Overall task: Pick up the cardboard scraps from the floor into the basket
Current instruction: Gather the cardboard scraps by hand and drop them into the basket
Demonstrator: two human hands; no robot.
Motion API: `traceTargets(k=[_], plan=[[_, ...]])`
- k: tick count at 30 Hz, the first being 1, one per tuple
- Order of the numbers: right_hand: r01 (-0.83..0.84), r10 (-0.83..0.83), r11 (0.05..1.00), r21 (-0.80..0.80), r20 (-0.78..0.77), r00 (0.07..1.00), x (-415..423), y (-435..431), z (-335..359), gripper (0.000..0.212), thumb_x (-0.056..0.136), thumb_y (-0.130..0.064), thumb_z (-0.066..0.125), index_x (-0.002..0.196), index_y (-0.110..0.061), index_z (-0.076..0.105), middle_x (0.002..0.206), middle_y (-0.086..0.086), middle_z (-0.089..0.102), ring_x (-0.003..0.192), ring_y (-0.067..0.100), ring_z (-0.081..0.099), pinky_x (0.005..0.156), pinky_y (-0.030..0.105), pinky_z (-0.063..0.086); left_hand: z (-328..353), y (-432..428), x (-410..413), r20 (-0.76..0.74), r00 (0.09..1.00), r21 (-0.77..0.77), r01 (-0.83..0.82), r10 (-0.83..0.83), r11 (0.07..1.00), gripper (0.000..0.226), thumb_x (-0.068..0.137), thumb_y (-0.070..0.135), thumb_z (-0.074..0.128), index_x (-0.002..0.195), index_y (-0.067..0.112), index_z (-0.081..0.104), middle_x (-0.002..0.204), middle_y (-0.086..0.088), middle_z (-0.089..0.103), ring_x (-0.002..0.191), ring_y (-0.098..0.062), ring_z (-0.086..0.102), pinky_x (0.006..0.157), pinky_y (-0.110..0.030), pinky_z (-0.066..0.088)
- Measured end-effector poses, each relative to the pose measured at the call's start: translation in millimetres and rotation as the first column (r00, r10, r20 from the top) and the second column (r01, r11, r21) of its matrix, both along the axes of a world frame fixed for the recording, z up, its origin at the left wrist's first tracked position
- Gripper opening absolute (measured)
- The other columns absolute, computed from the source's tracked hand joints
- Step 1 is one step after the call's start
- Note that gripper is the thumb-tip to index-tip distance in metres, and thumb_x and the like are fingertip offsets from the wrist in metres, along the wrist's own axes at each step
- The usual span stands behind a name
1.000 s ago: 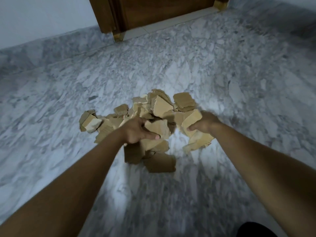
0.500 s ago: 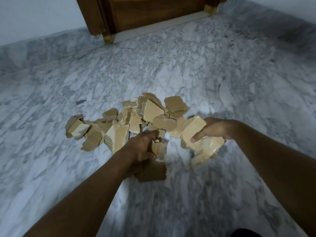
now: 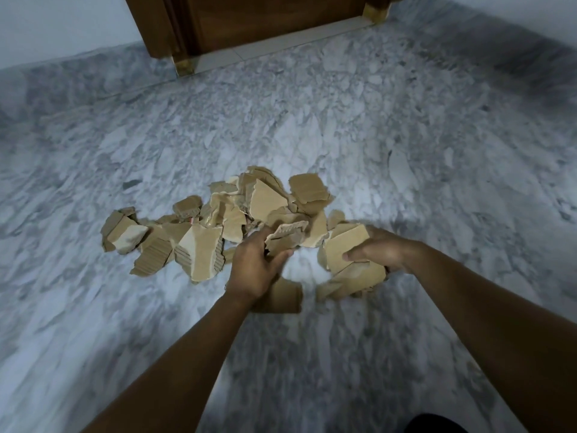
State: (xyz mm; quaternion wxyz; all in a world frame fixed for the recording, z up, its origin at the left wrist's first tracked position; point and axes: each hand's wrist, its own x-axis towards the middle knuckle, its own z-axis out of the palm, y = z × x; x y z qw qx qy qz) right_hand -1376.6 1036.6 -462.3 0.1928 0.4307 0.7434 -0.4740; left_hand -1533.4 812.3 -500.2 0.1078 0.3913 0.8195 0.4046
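On the marble floor (image 3: 406, 145), my left hand (image 3: 256, 267) curled round a corrugated piece (image 3: 285, 237) at the near edge of the heap of cardboard scraps (image 3: 218, 226), while my right hand (image 3: 379, 251) pinched a loose stack of pieces (image 3: 345, 250) just beside it. With the basket nowhere in view, the carry looked the risk: the stack fanned out below my fingers, and a slack grip or quick swing could have shed pieces back onto the floor.

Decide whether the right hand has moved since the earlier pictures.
Yes: the right hand, holding scraps, has drawn right and nearer the person, away from the pile.
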Motion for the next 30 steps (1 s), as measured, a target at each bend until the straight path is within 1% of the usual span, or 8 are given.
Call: traceTargets(k=[6, 10, 14, 18, 21, 23, 26, 30], plan=[[0.069, -0.070, 0.997, -0.015, -0.009, 0.998, -4, 25, 11, 0.060, 0.064, -0.045, 0.089, 0.116, -0.023, 0.070, 0.106, 0.000, 0.075, 0.098, 0.023, 0.072, 0.091, 0.041, 0.055, 42, 6, -43, 0.297, 0.954, -0.121, 0.083, -0.044, 0.989, 0.039, 0.077, 0.028, 0.082, 0.109, 0.018, 0.061, 0.094, 0.008, 0.072, 0.082, 0.001, 0.069, 0.078, -0.020, 0.057], [0.106, -0.106, 0.992, 0.075, -0.002, 0.994, -25, 36, 26, 0.058, 0.067, -0.040, 0.085, 0.115, -0.015, 0.065, 0.112, 0.004, 0.067, 0.102, 0.024, 0.063, 0.081, 0.035, 0.052, 94, -5, -86, 0.253, 0.963, -0.307, 0.173, -0.095, 0.936, 0.028, 0.065, 0.029, 0.090, 0.087, 0.028, 0.072, 0.079, 0.017, 0.070, 0.070, 0.010, 0.064, 0.066, -0.009, 0.049], [-0.028, 0.003, 0.982, 0.185, 0.130, 0.992, -38, 25, 30, 0.052, 0.055, -0.040, 0.079, 0.096, -0.010, 0.069, 0.096, 0.006, 0.066, 0.089, 0.025, 0.066, 0.074, 0.033, 0.050, 106, -28, -96, 0.352, 0.911, -0.526, 0.381, -0.214, 0.761, 0.025, 0.063, 0.031, 0.091, 0.080, 0.032, 0.073, 0.073, 0.020, 0.073, 0.072, 0.005, 0.068, 0.069, -0.016, 0.049], [-0.068, 0.004, 0.963, 0.259, 0.238, 0.971, -44, 7, 12, 0.051, 0.061, -0.038, 0.079, 0.100, -0.008, 0.065, 0.106, 0.009, 0.063, 0.090, 0.025, 0.063, 0.068, 0.029, 0.049, 76, -45, -81, 0.318, 0.860, -0.670, 0.502, -0.399, 0.548, 0.041, 0.062, 0.035, 0.091, 0.099, 0.027, 0.074, 0.092, 0.012, 0.074, 0.086, -0.005, 0.069, 0.077, -0.027, 0.057], [-0.058, -0.052, 0.928, 0.367, 0.283, 0.958, -48, -6, -8, 0.095, 0.059, -0.059, 0.083, 0.135, -0.013, 0.050, 0.149, 0.020, 0.039, 0.136, 0.034, 0.042, 0.101, 0.041, 0.044, 48, -52, -64, 0.197, 0.820, -0.636, 0.524, -0.537, 0.567, 0.036, 0.061, 0.041, 0.083, 0.091, 0.023, 0.075, 0.101, 0.003, 0.069, 0.090, -0.011, 0.066, 0.079, -0.027, 0.053], [-0.048, -0.079, 0.917, 0.395, 0.300, 0.951, -51, -12, -16, 0.113, 0.053, -0.067, 0.086, 0.143, -0.014, 0.042, 0.156, 0.020, 0.029, 0.144, 0.036, 0.030, 0.108, 0.044, 0.038, 34, -53, -56, 0.058, 0.801, -0.644, 0.486, -0.596, 0.590, 0.049, 0.062, 0.052, 0.071, 0.102, 0.025, 0.073, 0.117, -0.002, 0.059, 0.105, -0.020, 0.060, 0.088, -0.029, 0.049], [0.046, -0.132, 0.929, 0.366, 0.215, 0.968, -52, -13, -19, 0.103, 0.046, -0.060, 0.093, 0.129, -0.012, 0.056, 0.139, 0.017, 0.054, 0.124, 0.033, 0.056, 0.092, 0.037, 0.052, 27, -52, -50, -0.018, 0.823, -0.645, 0.424, -0.568, 0.636, 0.073, 0.062, 0.052, 0.073, 0.129, 0.028, 0.058, 0.129, -0.005, 0.054, 0.115, -0.025, 0.054, 0.094, -0.032, 0.047], [0.129, -0.191, 0.934, 0.333, 0.159, 0.969, -48, -18, -18, 0.087, 0.050, -0.050, 0.096, 0.121, -0.011, 0.062, 0.121, 0.012, 0.067, 0.106, 0.029, 0.067, 0.077, 0.030, 0.052, 30, -50, -46, 0.043, 0.884, -0.643, 0.381, -0.465, 0.664, 0.066, 0.064, 0.033, 0.087, 0.119, 0.021, 0.053, 0.117, -0.005, 0.059, 0.108, -0.025, 0.058, 0.078, -0.027, 0.040]])
